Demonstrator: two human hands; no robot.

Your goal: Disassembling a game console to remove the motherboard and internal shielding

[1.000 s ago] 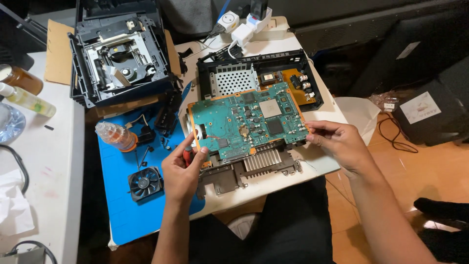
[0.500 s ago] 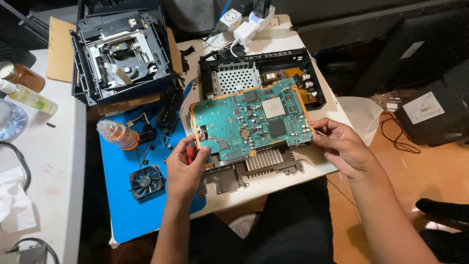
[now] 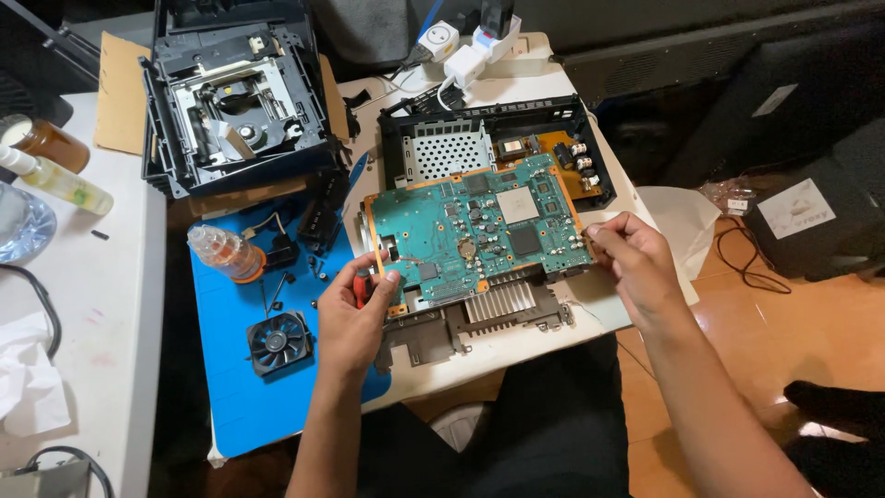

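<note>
You have the green circuit board (image 3: 479, 231) pinched at two opposite edges: your left hand (image 3: 355, 314) grips its near left corner with thumb on top and fingers curled under, and your right hand (image 3: 631, 263) nips the right edge between thumb and fingertips. The board sits tilted, just above the metal plate with the finned heat sink (image 3: 502, 304) on the worktop (image 3: 525, 78), and in front of the open black case (image 3: 489, 138). Judge it as light and stiff, but fragile (thin, and crowded with small parts and a square silver chip near the middle), so it will likely tolerate no bending or twisting. The bare orange border looks like the safest place to hold; keep your fingers off the components and the chip. A red-handled tool seems tucked in your left palm, which may crowd that grip. To your left, on the blue mat (image 3: 230, 397), lie a small black fan (image 3: 277, 341) and a clear bottle (image 3: 226, 254) lying on its side, well apart from the board.
</note>
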